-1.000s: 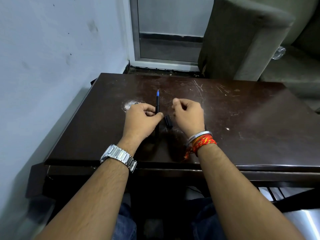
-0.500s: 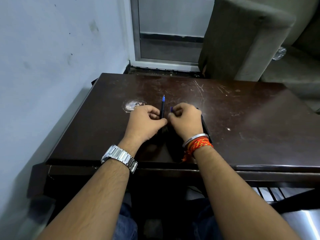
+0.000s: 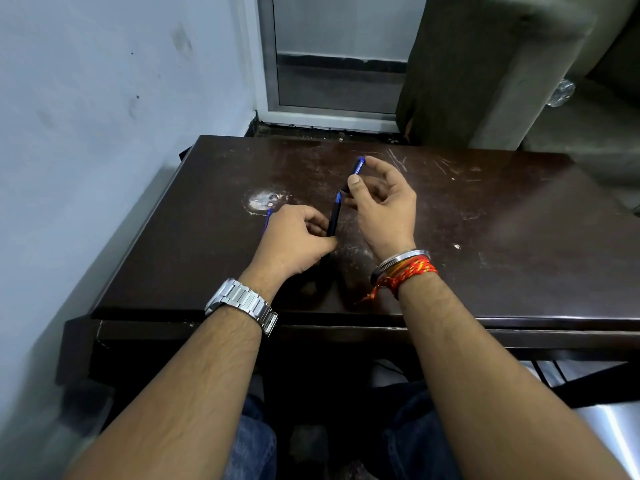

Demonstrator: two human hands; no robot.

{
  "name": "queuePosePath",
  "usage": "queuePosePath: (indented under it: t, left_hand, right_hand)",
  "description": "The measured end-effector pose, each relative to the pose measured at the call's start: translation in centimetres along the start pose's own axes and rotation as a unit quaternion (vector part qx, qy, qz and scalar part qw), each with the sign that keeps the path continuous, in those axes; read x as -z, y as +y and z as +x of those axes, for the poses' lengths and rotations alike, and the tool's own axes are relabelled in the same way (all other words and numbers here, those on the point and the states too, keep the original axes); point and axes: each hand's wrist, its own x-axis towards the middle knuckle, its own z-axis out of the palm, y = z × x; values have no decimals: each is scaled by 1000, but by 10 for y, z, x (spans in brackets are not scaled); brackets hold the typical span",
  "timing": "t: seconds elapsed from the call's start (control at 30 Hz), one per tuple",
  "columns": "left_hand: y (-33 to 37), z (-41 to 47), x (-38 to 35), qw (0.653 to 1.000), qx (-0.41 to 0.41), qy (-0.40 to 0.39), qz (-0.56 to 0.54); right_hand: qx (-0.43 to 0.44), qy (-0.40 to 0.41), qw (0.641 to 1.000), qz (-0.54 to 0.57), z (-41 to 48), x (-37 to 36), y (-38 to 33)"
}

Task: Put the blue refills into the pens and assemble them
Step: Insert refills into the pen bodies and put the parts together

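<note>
My left hand (image 3: 296, 242) grips a dark pen barrel (image 3: 334, 216) with a blue tip pointing away from me, low over the dark wooden table (image 3: 485, 237). Just beyond that tip, my right hand (image 3: 382, 202) pinches a dark pen cap with a blue end (image 3: 356, 168) between thumb and fingers, raised above the table. The cap's lower end sits close to the pen's tip but apart from it. A thin blue refill (image 3: 267, 220) shows at the left edge of my left hand; most of it is hidden behind the hand.
A white worn patch (image 3: 263, 200) marks the table left of the pen. A pale wall runs along the left. A grey sofa (image 3: 491, 64) stands behind the table at the right, a door frame behind the middle.
My right hand has risen and moved away from me, now holding the blue-ended cap above the pen tip. My left hand keeps the pen, shifted slightly.
</note>
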Motion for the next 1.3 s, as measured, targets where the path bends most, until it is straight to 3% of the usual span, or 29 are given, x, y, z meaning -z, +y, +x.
queuePosePath:
  t: [0.2, 0.63, 0.8, 1.0, 1.13, 1.3]
  left_hand:
    - [-1, 0, -1, 1000, -11, 3, 9]
    - [-5, 4, 0, 996, -60, 53, -27]
    - [-6, 4, 1, 998, -20, 31, -47]
    - [-10, 5, 1, 998, 10, -54, 30]
    - [-10, 6, 0, 998, 2, -53, 40]
    - [-10, 6, 2, 997, -1, -51, 52]
  right_hand:
    - [7, -4, 1000, 11, 2, 1, 0]
    - [-3, -159, 983, -96, -6, -5, -1]
    - [10, -142, 983, -118, -4, -1, -1]
    - [17, -130, 981, -143, -3, 0, -1]
    - [26, -180, 959, -220, -6, 6, 0]
    - [42, -193, 954, -227, -6, 8, -3]
